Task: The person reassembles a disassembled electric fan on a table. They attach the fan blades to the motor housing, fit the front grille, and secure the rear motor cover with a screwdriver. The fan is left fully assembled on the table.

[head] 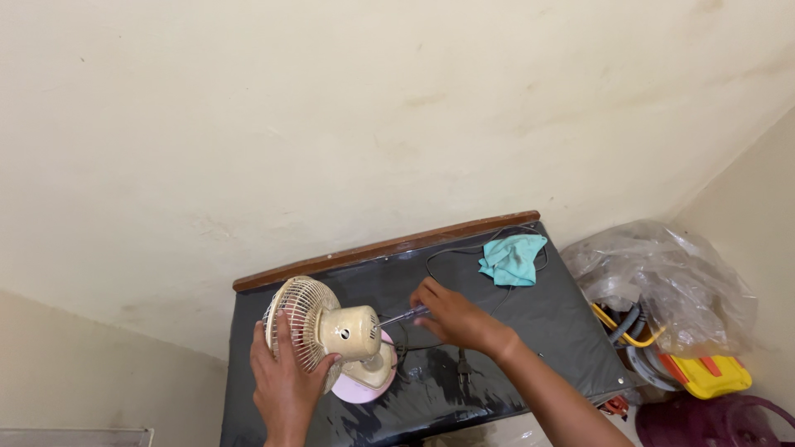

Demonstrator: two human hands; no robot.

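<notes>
A small cream table fan (344, 334) with a wire grille and a pink base (358, 389) lies tilted on a table covered in black plastic (546, 319). My left hand (284, 372) grips the grille from the near side and steadies it. In my right hand (454, 315) I hold a screwdriver (403, 316) whose tip points at the back of the motor housing. The fan's black cord (451, 248) loops across the table, and its plug (464, 368) lies near my right forearm.
A teal cloth (513, 258) lies crumpled at the table's far right corner. Right of the table are a clear plastic bag (662, 281), a yellow box (710, 374), coiled hoses (629, 331) and a purple container (720, 422). A cream wall stands behind.
</notes>
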